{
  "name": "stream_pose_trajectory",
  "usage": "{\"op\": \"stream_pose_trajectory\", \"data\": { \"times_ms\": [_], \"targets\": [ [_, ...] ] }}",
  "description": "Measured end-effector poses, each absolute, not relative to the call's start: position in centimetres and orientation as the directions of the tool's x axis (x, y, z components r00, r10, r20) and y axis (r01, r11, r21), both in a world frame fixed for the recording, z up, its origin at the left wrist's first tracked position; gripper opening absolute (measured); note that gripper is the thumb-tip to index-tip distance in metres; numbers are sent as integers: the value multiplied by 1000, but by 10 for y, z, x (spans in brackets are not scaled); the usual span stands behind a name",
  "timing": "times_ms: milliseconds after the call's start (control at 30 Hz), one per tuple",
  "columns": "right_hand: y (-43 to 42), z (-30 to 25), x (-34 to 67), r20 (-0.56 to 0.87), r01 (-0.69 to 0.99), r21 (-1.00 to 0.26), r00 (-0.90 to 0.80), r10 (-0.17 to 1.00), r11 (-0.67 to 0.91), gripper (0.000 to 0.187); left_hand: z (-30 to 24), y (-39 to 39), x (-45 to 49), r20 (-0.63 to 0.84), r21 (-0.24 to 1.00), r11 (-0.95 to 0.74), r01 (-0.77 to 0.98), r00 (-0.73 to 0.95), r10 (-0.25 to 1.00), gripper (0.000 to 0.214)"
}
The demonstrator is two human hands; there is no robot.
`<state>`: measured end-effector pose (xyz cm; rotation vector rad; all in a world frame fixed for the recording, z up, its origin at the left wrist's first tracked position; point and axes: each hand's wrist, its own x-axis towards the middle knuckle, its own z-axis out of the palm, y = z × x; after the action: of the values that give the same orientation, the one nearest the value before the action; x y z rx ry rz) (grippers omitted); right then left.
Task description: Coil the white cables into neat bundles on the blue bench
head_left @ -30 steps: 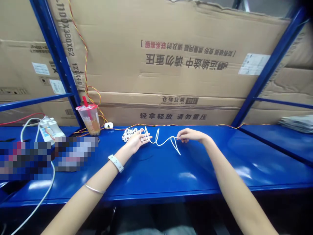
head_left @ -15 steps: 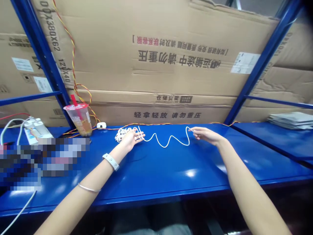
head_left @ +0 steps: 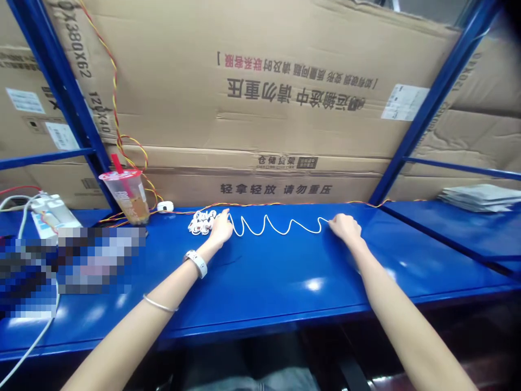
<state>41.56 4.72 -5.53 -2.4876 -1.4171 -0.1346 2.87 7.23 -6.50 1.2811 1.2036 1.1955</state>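
A thin white cord (head_left: 279,232) runs in loose waves over the blue shelf between my two hands. Its right end disappears into my right hand (head_left: 345,227), which is closed in a fist near the back of the shelf. On the left, my left hand (head_left: 222,229) is closed on the cord, its fingertips partly hidden behind the hand. Right beside it lies a tangled white bundle of cord (head_left: 201,221). A patterned band and a thin bangle circle my left wrist and forearm.
A lidded drink cup (head_left: 128,198) with a red straw stands at the left, near a small white device (head_left: 165,207) and a power strip (head_left: 55,214). Red-yellow wires (head_left: 115,92) run along the back. Flat packets (head_left: 480,197) are stacked far right. Cardboard (head_left: 285,130) stands behind.
My right hand has moved right and closed into a fist, spreading the cord's waves wider. The fingers of my left hand have gone from spread to closed. The view has shifted slightly.
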Motion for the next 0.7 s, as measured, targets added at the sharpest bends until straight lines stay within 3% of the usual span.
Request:
{"op": "stream_pose_trajectory", "data": {
  "times_ms": [233, 533, 700],
  "targets": [
    [44, -61, 407, 284, 844, -72, 528, 800, -531, 39, -74, 82, 46, 233, 917, -206, 343, -39, 972, 28],
    [39, -61, 410, 309, 821, -167, 570, 762, -546, 40, -79, 84, 55, 343, 828, -327, 455, 51, 938, 20],
    [42, -52, 385, 452, 912, -262, 405, 795, -316, 49, -64, 77, 66, 399, 759, -440, 479, 191, 897, 32]
  ]
}}
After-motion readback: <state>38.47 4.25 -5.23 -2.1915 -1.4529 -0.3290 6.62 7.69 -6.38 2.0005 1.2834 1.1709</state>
